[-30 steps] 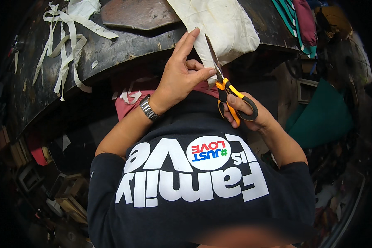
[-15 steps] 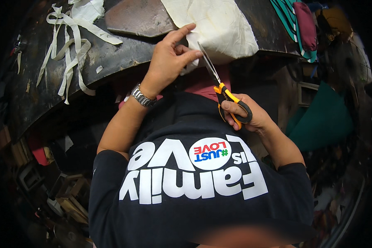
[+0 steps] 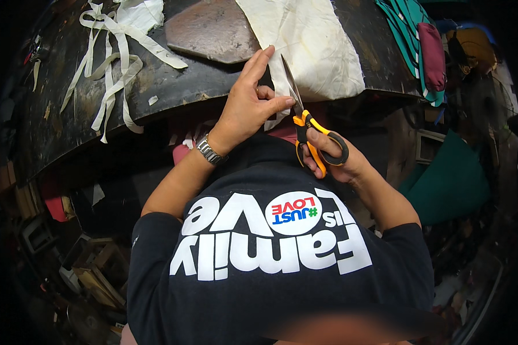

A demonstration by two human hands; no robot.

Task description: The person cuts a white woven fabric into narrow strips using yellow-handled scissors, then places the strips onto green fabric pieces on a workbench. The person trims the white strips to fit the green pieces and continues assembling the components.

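A cream-white cloth (image 3: pixel 322 52) lies over the near edge of the dark work table. My left hand (image 3: pixel 248 100) pinches the cloth's left edge between thumb and bent fingers, the index finger stretched along it. A narrow flap of cloth hangs below that thumb. In my right hand (image 3: pixel 341 158) are scissors (image 3: pixel 311 119) with yellow and black handles, thumb in one loop and fingers in the other. Their blades point away from me and lie at the cloth beside my left fingertips. Whether the blades are parted is hard to see.
Left of the cloth on the dark table (image 3: pixel 172 83) rests a flat brown angular slab (image 3: pixel 210 31). Cream cloth strips (image 3: pixel 121 63) lie tangled farther left, near a white scrap (image 3: pixel 141 14). Folded green cloth (image 3: pixel 403 34) and a maroon roll (image 3: pixel 431 57) are at the far right.
The scissors sit farther along the cloth, their handles closer to my left hand. My left hand still pinches the edge. The whole view has shifted slightly, so the table things appear farther right.
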